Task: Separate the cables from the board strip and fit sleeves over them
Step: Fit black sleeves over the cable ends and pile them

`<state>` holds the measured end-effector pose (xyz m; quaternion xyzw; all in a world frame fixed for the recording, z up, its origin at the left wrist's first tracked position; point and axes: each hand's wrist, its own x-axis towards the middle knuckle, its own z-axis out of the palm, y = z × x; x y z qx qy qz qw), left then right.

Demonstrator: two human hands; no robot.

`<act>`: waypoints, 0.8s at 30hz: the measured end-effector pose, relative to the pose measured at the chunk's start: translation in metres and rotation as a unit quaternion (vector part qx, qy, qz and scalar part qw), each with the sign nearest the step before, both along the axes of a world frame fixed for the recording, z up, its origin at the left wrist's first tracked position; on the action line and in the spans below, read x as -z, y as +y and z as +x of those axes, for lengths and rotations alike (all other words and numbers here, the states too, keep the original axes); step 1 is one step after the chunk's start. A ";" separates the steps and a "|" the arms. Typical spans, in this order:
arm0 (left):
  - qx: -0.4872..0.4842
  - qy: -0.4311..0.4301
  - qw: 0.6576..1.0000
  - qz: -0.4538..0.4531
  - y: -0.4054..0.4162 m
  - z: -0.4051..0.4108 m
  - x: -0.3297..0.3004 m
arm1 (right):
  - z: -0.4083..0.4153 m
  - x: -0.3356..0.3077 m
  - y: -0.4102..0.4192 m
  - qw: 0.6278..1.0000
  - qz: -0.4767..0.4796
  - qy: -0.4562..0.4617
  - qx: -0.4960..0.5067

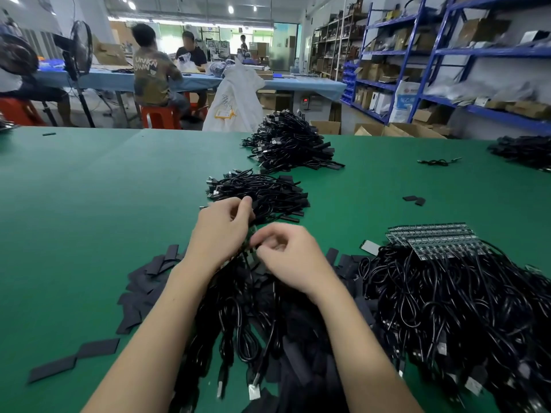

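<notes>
Both hands, left hand (222, 231) and right hand (290, 257), pinch curled fingers on a small cable end between them, likely mid-sleeving, with loose sleeves (140, 293) just left and board strips (432, 236) well right awaiting separation next.

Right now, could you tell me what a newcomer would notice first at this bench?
Probably the two hands, left hand and right hand, working together on something small at the centre of the green table. Black cable heaps surround them, with board strips atop the right-hand heap and flat black sleeves scattered to the left.
</notes>
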<state>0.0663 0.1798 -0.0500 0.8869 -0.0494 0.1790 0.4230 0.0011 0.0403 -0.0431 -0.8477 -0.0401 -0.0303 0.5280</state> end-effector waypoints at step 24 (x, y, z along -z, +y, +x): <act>-0.011 -0.047 0.993 0.110 -0.023 -0.010 0.001 | 0.002 0.003 -0.021 0.942 0.300 0.149 0.019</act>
